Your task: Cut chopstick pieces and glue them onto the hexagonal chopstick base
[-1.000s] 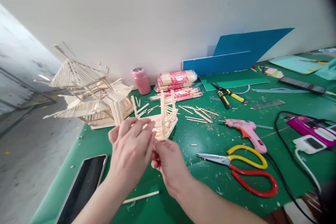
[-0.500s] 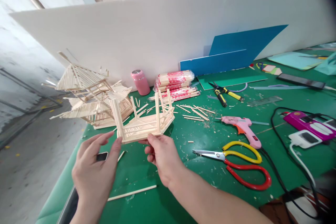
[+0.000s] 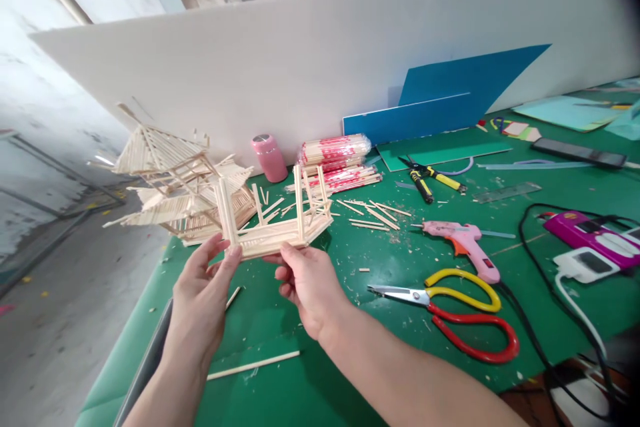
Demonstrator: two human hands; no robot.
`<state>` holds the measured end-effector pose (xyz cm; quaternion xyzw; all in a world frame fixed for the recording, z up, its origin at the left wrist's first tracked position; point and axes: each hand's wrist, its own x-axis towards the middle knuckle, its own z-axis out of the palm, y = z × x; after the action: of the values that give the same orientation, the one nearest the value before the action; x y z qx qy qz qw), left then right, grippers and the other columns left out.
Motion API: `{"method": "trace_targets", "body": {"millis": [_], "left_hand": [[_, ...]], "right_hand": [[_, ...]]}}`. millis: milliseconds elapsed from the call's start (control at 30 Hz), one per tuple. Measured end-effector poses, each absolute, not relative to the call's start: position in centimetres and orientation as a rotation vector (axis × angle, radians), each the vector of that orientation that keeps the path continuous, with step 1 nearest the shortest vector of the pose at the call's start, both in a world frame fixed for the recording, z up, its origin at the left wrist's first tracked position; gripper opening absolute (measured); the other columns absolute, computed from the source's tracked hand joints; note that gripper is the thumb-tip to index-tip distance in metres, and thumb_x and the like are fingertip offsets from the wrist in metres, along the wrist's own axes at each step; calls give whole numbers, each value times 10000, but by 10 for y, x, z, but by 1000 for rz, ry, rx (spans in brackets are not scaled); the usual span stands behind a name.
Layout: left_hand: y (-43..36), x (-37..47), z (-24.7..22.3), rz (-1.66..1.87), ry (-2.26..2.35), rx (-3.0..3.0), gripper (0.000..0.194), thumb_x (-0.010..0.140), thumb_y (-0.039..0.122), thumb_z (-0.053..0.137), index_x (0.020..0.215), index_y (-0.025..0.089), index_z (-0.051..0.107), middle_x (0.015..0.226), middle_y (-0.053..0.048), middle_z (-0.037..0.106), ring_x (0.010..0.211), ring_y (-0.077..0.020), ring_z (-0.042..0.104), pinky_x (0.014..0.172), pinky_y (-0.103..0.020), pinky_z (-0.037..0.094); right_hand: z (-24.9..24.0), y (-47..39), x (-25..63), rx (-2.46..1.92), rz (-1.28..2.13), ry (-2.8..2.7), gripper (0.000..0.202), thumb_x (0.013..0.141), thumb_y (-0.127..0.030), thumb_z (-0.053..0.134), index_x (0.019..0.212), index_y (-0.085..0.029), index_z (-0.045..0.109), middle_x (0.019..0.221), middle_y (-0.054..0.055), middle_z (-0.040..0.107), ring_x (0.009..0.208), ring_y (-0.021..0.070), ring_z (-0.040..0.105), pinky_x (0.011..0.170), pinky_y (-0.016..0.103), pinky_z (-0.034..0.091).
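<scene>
The right hand (image 3: 306, 283) pinches the near edge of a small stick frame (image 3: 273, 230) between thumb and fingers, holding it up above the green desk (image 3: 400, 347). The left hand (image 3: 200, 297) steadies the frame's left corner with thumb and fingertips, its other fingers loosely spread. The frame is a flat platform of pale sticks with several upright posts; its underside is hidden, and I cannot tell how many posts stand at the back.

Just behind it, at the desk's far left corner, sits a larger stick model (image 3: 175, 177) with sloped roofs, partly covered by the held frame. A phone (image 3: 150, 360) lies near the left edge, mostly hidden under the left forearm. One loose stick (image 3: 253, 365) lies near the front edge beneath the wrists.

Further out, a pink bottle (image 3: 269, 157) and a pack of chopsticks (image 3: 334, 150) stand by the white board (image 3: 300, 60) along the far edge. To the right lie scissors (image 3: 450, 313), a pink glue gun (image 3: 463, 243) and pliers (image 3: 430, 180). At the right edge a black cable (image 3: 537, 340) runs out of view, and the devices there are cut off.
</scene>
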<state>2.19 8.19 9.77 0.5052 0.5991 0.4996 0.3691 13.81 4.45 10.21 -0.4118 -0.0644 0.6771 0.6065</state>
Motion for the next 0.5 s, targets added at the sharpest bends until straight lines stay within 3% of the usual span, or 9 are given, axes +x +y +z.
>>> {"method": "trace_targets", "body": {"millis": [167, 333, 500], "left_hand": [[78, 17, 93, 1332, 1762, 1763, 534, 677, 415, 636, 1152, 198, 521, 1060, -70, 568, 767, -181, 555, 667, -308, 442], [78, 14, 98, 1539, 1686, 2418, 303, 749, 268, 586, 1048, 217, 577, 1025, -76, 562, 913, -227, 539, 814, -376, 406], [90, 10, 119, 1316, 1584, 2897, 152, 768, 226, 563, 880, 230, 667, 968, -87, 597, 893, -261, 503, 766, -416, 364]], "right_hand": [[103, 44, 140, -927, 1579, -132, 136, 787, -207, 536, 742, -122, 632, 701, 41, 665, 428, 19, 421, 372, 122, 281], [104, 42, 142, -912, 1573, -127, 137, 770, -223, 574, 740, -107, 641, 718, 44, 655, 440, 11, 431, 375, 109, 309], [101, 39, 143, -912, 1566, -117, 147, 728, -258, 631, 728, -111, 645, 693, 33, 644, 439, 13, 435, 371, 107, 321]]}}
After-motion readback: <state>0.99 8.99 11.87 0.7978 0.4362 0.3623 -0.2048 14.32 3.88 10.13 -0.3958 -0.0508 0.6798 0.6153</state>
